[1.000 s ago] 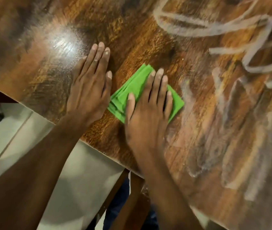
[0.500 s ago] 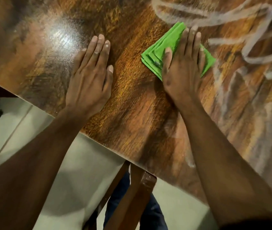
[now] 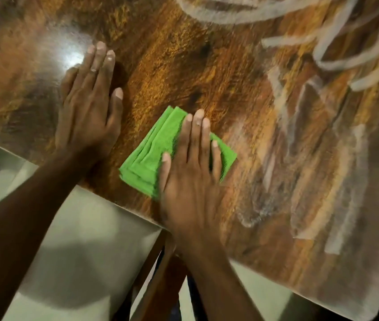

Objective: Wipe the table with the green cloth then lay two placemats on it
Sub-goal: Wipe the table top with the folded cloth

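fingers straight, the left hand [image 3: 86, 107] lies flat on the wooden table [image 3: 184, 66] near its front edge, holding nothing. just right of it the right hand [image 3: 191, 172] presses flat on the folded green cloth [image 3: 146, 163], fingers extended rather than curled round it. further right, pale smears [image 3: 299, 135] cover the wood. with only palm pressure, the folded layers could slide apart or slip off the near edge, leaving streaks unwiped.
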Motion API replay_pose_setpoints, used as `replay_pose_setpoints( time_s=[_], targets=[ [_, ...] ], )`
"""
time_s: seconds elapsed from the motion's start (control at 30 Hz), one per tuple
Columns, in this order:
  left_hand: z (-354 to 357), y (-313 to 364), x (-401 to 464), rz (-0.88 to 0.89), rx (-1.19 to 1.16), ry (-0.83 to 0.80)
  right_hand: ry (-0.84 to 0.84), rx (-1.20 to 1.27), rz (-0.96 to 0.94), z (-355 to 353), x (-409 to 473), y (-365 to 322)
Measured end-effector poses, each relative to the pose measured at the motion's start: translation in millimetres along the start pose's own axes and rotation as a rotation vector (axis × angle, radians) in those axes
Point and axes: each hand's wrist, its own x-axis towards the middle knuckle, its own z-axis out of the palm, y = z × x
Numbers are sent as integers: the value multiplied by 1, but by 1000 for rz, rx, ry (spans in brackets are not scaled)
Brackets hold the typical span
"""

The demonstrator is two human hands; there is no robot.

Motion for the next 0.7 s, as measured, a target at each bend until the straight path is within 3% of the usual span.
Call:
replay_pose_setpoints(
  time_s=[0.13, 0.27, 0.4, 0.53, 0.7],
  targets=[
    [1, 1, 0, 6, 24, 15, 213, -40, 134, -13, 82, 66],
    [1, 5, -1, 34, 62, 17, 198, -40, 96, -21, 119, 100],
    [5, 33, -13, 11, 11, 20, 151, -30, 90, -17, 63, 74],
    [22, 78, -41, 55, -56, 11, -14, 11, 69, -14, -29, 43],
    [32, 96, -52, 25, -85, -22, -11, 44, 95, -5, -69, 39]
  ],
)
